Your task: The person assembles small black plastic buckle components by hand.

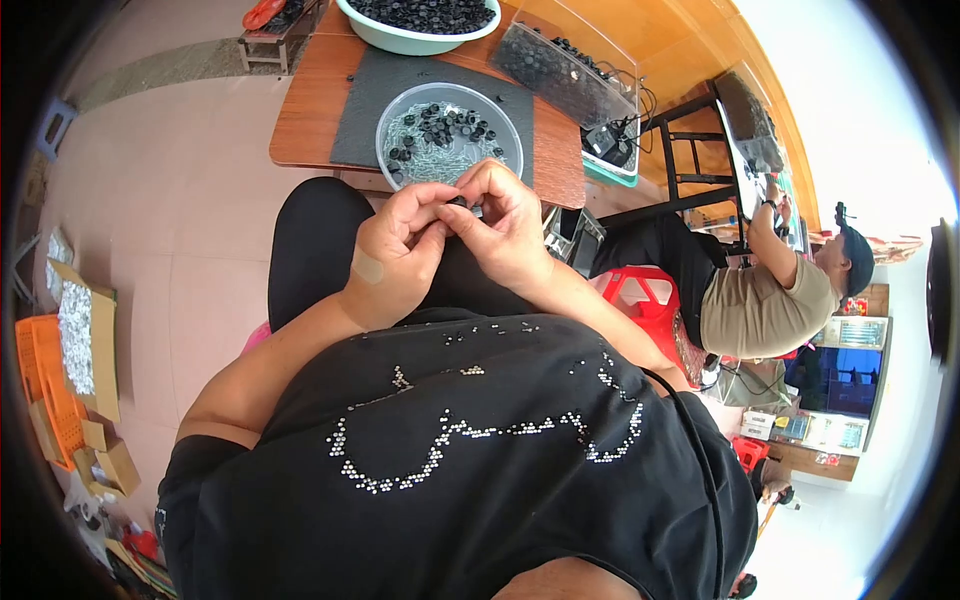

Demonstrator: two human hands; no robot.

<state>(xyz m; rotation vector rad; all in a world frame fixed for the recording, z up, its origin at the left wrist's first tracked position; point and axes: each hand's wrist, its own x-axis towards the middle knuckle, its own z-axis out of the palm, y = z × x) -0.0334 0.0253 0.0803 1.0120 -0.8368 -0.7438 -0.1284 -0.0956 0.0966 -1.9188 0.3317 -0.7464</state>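
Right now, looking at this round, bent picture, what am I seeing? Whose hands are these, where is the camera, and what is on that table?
There is no machine here: a person works with bare hands. The one picture comes from a wide-angle camera worn on that person's head, looking down, which is why straight edges curve and the black studded shirt fills the bottom.

The left hand and right hand meet above the lap, and their fingers pinch a small black part between them.

Ahead is a wooden table with a dark mat. On it sits a clear round dish of small black parts and thin metal pieces, a pale bowl of more black parts behind it, and a clear tray to the right.

Another person sits at the right. Cardboard boxes lie on the floor at the left.
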